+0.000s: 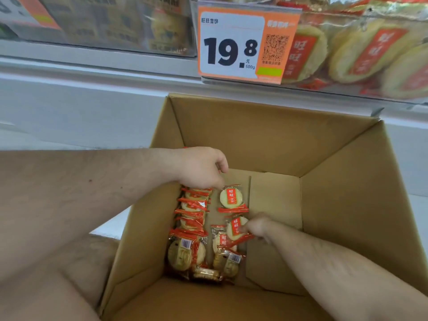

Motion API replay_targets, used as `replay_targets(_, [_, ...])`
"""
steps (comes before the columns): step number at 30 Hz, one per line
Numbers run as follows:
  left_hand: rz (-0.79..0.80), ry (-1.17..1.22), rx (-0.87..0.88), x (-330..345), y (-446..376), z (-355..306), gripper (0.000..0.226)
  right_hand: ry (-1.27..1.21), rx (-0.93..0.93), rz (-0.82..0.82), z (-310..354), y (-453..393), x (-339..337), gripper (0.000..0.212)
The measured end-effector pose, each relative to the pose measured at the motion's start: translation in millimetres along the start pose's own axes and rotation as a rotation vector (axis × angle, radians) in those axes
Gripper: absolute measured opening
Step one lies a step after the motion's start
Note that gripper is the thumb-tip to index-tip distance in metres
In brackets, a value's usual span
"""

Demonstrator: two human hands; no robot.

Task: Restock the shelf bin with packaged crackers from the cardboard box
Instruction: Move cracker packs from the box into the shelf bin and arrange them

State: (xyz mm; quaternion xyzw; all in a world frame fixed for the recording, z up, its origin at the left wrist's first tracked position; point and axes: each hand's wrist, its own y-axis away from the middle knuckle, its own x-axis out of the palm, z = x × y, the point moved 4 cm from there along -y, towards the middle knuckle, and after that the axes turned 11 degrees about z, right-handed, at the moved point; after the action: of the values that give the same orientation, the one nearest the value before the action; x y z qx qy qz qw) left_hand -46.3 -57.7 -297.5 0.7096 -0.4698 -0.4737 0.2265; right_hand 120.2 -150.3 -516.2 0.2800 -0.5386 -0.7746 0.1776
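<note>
Head view looks down into the open cardboard box [266,144], where red-and-clear cracker packets [193,213] lie along its left side. The left hand [200,167] reaches in with fingers curled down onto the top of the packet row; I can't tell whether it grips one. The right hand [257,225] pinches a single cracker pack [235,228]. Above, the shelf bin [361,54] holds more crackers behind an orange price tag [231,45]
</note>
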Motion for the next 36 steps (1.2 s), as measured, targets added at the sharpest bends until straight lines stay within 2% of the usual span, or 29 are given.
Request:
replay_targets(2, [-0.035,0.026,-0.004,-3,1,0,0.036,0.245,0.000,-0.001,5,21,-23,0.016])
replay_targets(4, [-0.069,0.046,-0.009,-7,2,-1,0.038,0.485,0.039,-0.006,11,40,-47,0.018])
replay_targets(5, [-0.086,0.072,-0.009,-8,2,-2,0.040,0.516,0.050,0.010,13,48,-56,0.019])
replay_targets(6, [-0.103,0.120,-0.008,-8,2,-3,0.043,0.462,0.032,0.040,16,55,-63,0.019])
replay_targets(7, [-0.122,0.180,-0.005,-9,3,-5,0.046,0.305,-0.009,0.094,19,60,-68,0.018])
replay_targets(10, [-0.174,0.349,-0.007,-9,6,-8,0.065,-0.356,-0.263,0.294,43,81,-64,0.008])
replay_targets(12, [-0.173,0.479,-0.022,-8,7,-9,0.080,-0.678,-0.445,0.412,66,94,-58,0.014])
replay_targets(14, [-0.183,0.621,-0.034,-7,8,-6,0.085,-0.794,-0.553,0.511,87,100,-48,0.025])
replay_targets(16, [-0.238,0.702,-0.012,-8,6,-2,0.083,-0.796,-0.591,0.589,101,97,-42,0.026])
replay_targets(19, [-0.316,0.606,-0.012,-13,2,9,0.080,-0.835,-0.571,0.643,106,71,-45,0.034])
replay_targets(21, [-0.314,0.504,-0.029,-16,0,14,0.074,-0.817,-0.461,0.508,96,37,-50,0.040])
replay_targets(22, [-0.304,0.462,-0.042,-17,-1,17,0.071,-0.730,-0.382,0.349,89,17,-52,0.039])
replay_targets(25, [-0.265,0.290,-0.059,-17,-1,23,0.067,-0.167,-0.145,-0.197,70,-35,-53,0.031])
replay_targets(27, [-0.245,0.195,-0.083,-16,-2,26,0.067,0.069,-0.083,-0.365,68,-52,-43,0.026])
replay_targets(29, [-0.227,0.170,-0.102,-15,-3,29,0.068,0.104,-0.047,-0.384,65,-62,-29,0.036])
replay_targets(32, [-0.211,0.168,-0.106,-14,-9,33,0.072,0.117,-0.005,-0.304,62,-72,-10,0.054])
replay_targets(36, [-0.208,0.192,-0.093,-15,-13,35,0.077,0.082,0.000,-0.355,55,-77,-4,0.070])
